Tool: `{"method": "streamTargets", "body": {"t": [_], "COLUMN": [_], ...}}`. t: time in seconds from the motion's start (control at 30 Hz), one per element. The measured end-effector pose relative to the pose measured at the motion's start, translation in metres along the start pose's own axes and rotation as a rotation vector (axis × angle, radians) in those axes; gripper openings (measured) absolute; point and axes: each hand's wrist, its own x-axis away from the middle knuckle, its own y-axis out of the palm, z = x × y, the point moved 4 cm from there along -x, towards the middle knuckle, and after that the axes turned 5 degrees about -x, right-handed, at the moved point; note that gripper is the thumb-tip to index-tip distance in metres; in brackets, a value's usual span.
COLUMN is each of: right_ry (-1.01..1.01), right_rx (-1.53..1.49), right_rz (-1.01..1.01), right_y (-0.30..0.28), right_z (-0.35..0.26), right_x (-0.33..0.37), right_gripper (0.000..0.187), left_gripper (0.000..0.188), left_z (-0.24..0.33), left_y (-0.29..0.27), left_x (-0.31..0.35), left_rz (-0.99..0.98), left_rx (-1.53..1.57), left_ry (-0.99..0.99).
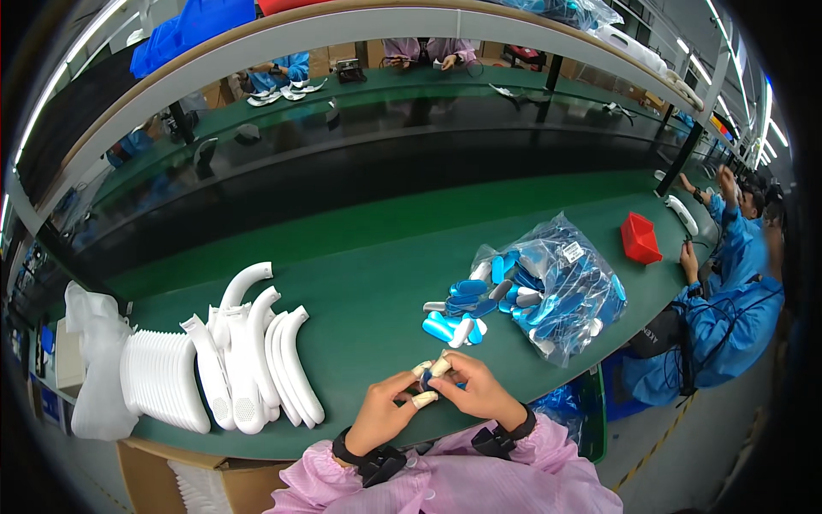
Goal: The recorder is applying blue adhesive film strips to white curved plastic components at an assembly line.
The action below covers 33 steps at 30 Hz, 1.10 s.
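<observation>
Near the front edge of the green table, my left hand [387, 413] and my right hand [476, 391] meet, fingertips closed around a small dark blue piece [427, 377]. Fingers cover most of it, so its full shape is hidden. Cream finger cots sit on some fingertips, and each wrist wears a black band. Just beyond my hands lies a loose pile of small oval pieces [463, 329] in blue, grey and white. More of them fill and spill from a clear plastic bag [561, 257] to the right.
Curved white plastic parts [291, 368] lie at left, beside a stacked row [163, 377] and white foam wrap [94, 368]. A red bin [640, 238] stands at right, near a co-worker in blue [728, 300]. A shelf beam [360, 19] spans overhead; a cardboard box [145, 480] sits below.
</observation>
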Motion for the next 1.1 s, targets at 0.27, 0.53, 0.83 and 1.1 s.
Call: {"method": "streamTargets", "body": {"t": [0.27,0.53,0.83,1.1], "right_ry": [-0.139,-0.175,-0.020,0.201], "right_rx": [0.153,0.951,0.165,-0.302], "right_rz": [0.506,-0.192,-0.102,0.020], "right_y": [-0.039,-0.028,0.013,-0.001], "right_z": [0.003,-0.009,-0.029,-0.004], "right_x": [0.022,0.025,-0.025,-0.018], "right_gripper": [0.012,0.018,0.038,0.042], "left_gripper": [0.026,0.056,0.058,0.056], "left_z": [-0.012,-0.005,0.018,0.002], "left_y": [-0.016,-0.023,-0.039,-0.159], "left_x": [-0.004,-0.005,0.006,0.042], "left_rz": [0.105,0.214,0.138,0.784], "left_rx": [0.328,0.138,-0.364,-1.496], "left_ry": [-0.003,-0.010,0.163,-0.238]}}
